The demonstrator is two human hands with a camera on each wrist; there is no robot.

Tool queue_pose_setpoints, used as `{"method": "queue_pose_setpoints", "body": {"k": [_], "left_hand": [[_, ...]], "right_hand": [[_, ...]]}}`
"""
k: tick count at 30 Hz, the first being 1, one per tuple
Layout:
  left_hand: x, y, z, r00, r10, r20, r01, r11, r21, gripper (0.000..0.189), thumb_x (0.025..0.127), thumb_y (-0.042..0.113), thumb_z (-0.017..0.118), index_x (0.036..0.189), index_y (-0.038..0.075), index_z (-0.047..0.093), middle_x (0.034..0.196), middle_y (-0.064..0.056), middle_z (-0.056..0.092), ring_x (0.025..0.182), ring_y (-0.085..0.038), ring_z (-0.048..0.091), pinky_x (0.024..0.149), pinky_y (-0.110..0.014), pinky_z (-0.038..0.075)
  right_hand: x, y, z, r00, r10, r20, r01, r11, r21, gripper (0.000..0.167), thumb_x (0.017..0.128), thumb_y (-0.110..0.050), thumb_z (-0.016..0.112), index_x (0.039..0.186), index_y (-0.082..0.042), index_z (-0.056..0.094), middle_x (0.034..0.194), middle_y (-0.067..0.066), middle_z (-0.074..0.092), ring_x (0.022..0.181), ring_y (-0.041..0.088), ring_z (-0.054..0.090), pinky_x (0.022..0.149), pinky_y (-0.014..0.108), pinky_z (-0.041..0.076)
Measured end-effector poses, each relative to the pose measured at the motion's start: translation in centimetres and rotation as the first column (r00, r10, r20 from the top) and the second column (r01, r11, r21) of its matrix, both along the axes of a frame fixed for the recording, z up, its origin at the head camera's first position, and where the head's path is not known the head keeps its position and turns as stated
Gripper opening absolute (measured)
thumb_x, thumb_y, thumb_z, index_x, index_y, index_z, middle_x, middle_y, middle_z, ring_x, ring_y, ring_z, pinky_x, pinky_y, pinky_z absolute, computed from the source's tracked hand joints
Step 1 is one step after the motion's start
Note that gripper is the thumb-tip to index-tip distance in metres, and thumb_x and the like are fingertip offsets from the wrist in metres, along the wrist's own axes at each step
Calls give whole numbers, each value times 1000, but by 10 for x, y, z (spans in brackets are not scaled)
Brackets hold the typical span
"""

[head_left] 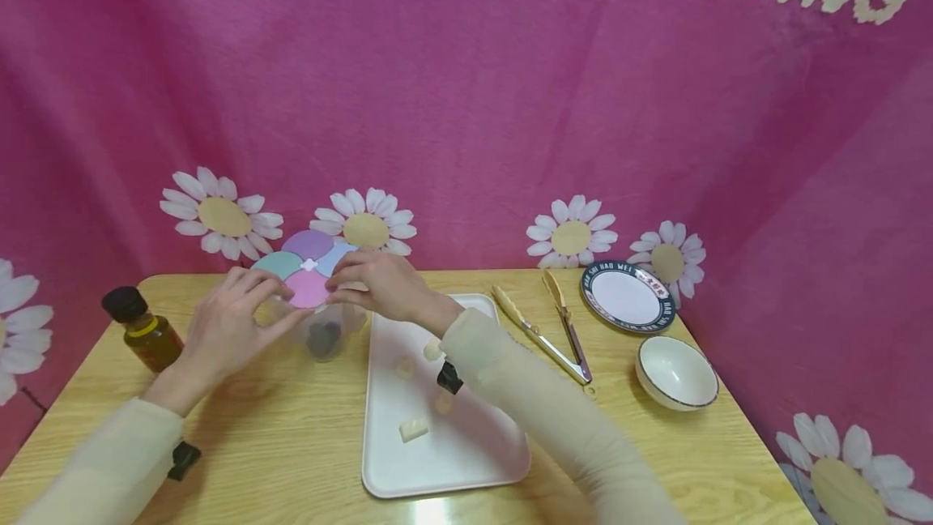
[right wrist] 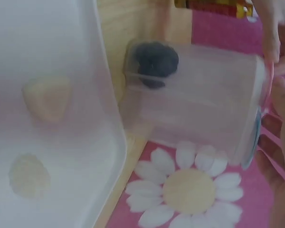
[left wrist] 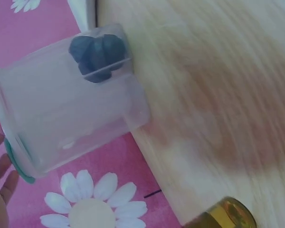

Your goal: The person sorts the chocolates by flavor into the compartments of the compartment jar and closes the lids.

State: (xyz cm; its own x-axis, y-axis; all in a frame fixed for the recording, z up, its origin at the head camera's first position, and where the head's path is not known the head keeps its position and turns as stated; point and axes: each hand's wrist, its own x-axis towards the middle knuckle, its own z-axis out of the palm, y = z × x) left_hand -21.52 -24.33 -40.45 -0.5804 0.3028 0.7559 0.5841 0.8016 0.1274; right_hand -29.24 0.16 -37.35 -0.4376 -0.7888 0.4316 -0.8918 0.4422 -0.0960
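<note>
A clear, compartmented storage container (left wrist: 61,114) stands at the back left of the table. Its petal lid has purple (head_left: 308,244), blue, green (head_left: 275,264) and pink (head_left: 308,290) sections. Low in one compartment lies a dark, lobed lump (right wrist: 156,61); its kind is unclear. In the head view, my left hand (head_left: 232,318) holds the pink section's left side, its thumb along the front edge. From the right, my right hand (head_left: 382,283) grips the same section with thumb and fingers, covering part of the blue one. Both wrist views show fingers around the lid.
A white tray (head_left: 445,464) with several pale pieces (head_left: 413,429) lies beside the container, under my right forearm. Further right are open tongs (head_left: 535,335), a dark-rimmed plate (head_left: 628,298) and a white bowl (head_left: 676,371). A black-capped bottle (head_left: 149,335) stands left of my left hand.
</note>
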Motion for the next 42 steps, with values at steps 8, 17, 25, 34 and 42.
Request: {"method": "queue_pose_setpoints", "body": {"k": [8, 17, 25, 34, 42], "left_hand": [[0, 16, 4, 998, 51, 23, -50, 999, -15, 55, 94, 62, 70, 100, 8, 77, 97, -13, 73, 91, -31, 63, 67, -44, 54], [-2, 32, 0, 992, 114, 55, -114, 993, 6, 39, 73, 26, 95, 103, 8, 78, 99, -14, 71, 93, -33, 61, 72, -45, 51], [-4, 30, 1, 993, 107, 39, -107, 994, -7, 37, 72, 24, 96, 100, 6, 78, 98, -15, 72, 91, -34, 62, 73, -47, 53], [3, 16, 3, 997, 68, 23, -68, 998, 11, 30, 73, 19, 91, 96, 4, 79, 97, -15, 74, 90, -34, 62, 77, -49, 51], [9, 4, 4, 992, 91, 84, -93, 995, 21, 29, 75, 19, 89, 99, 5, 79, 101, -15, 74, 92, -32, 59, 78, -49, 49]], "right_hand": [[-23, 10, -5, 963, -147, 226, 170, 982, -86, 36, 98, -38, 75, 128, -18, 76, 134, -1, 72, 125, 16, 65, 98, 33, 58], [-36, 0, -4, 948, -175, 268, 186, 983, -16, 45, 102, -47, 66, 138, -19, 70, 147, 1, 65, 138, 17, 60, 110, 36, 53], [-35, 0, -2, 949, -157, 275, 163, 987, 3, 42, 104, -43, 65, 137, -17, 71, 146, 3, 66, 136, 18, 62, 110, 35, 53], [-26, 7, -5, 971, -90, 221, 100, 994, -35, 38, 103, -39, 67, 133, -16, 73, 142, 4, 69, 127, 18, 67, 102, 30, 56], [-15, 10, -12, 982, -84, 167, 92, 995, -40, 37, 102, -39, 70, 131, -17, 74, 138, 3, 69, 131, 19, 63, 110, 35, 53]]}}
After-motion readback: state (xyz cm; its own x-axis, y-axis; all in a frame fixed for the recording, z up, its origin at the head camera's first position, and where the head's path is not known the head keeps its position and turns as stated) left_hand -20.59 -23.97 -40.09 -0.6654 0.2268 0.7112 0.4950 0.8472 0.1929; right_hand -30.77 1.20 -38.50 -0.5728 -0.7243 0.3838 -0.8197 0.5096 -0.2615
